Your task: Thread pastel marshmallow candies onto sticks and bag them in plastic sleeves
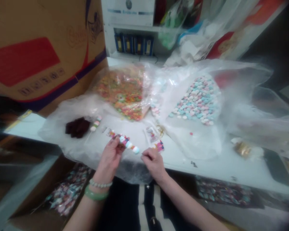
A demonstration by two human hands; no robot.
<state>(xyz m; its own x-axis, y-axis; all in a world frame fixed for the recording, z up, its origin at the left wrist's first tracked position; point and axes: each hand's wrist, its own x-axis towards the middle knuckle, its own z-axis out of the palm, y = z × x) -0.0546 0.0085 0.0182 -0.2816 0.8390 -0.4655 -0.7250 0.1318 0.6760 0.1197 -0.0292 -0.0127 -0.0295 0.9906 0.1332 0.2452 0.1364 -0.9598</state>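
My left hand point(110, 155) pinches a candy skewer point(132, 147) of white, orange and blue pieces, with a colourful printed part near the fingers. The skewer points right, toward my right hand point(154, 163). That hand's fingers are pressed together just past the skewer's end; what they hold, if anything, is too small to make out. Small printed wrappers point(152, 134) lie beyond the right hand, beside thin gold ties point(160, 130). To the left, another candy skewer point(96, 123) rests next to a dark brown pile point(78, 127).
Behind the hands lie a clear bag of orange, red and green candies point(127, 93) and a bag of pastel candies point(199, 101). A large cardboard box point(45, 48) stands at the left. Below the table edge, an open box holds wrapped candies point(67, 192). A gold bundle point(243, 149) sits right.
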